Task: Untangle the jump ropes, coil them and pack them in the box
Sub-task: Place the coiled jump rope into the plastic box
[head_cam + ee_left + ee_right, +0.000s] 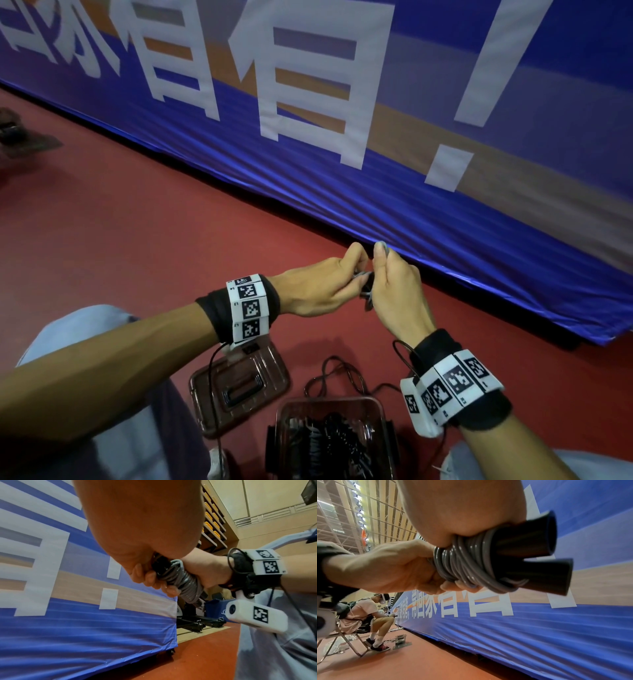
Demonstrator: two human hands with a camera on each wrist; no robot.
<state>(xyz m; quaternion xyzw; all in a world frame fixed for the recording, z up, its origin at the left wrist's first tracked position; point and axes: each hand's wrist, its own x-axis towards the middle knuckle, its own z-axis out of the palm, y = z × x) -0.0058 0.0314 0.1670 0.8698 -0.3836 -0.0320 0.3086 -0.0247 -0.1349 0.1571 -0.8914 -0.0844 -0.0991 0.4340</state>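
A grey jump rope (464,563) is wound in tight turns round its two black handles (539,563). Both hands hold this bundle in the air above the red floor. My left hand (346,274) grips the bundle from the left, and its fingers (154,580) curl round the coil (181,582). My right hand (380,270) grips it from the right, thumb up. The clear box (329,400) stands below my hands and holds several coiled dark ropes. In the head view the bundle is mostly hidden between the hands.
The box's clear lid (270,373) lies on the floor left of the box. A thin black cord (335,370) loops behind the box. A blue banner barrier (376,192) runs just beyond my hands. Another person (366,615) sits on a folding chair farther left.
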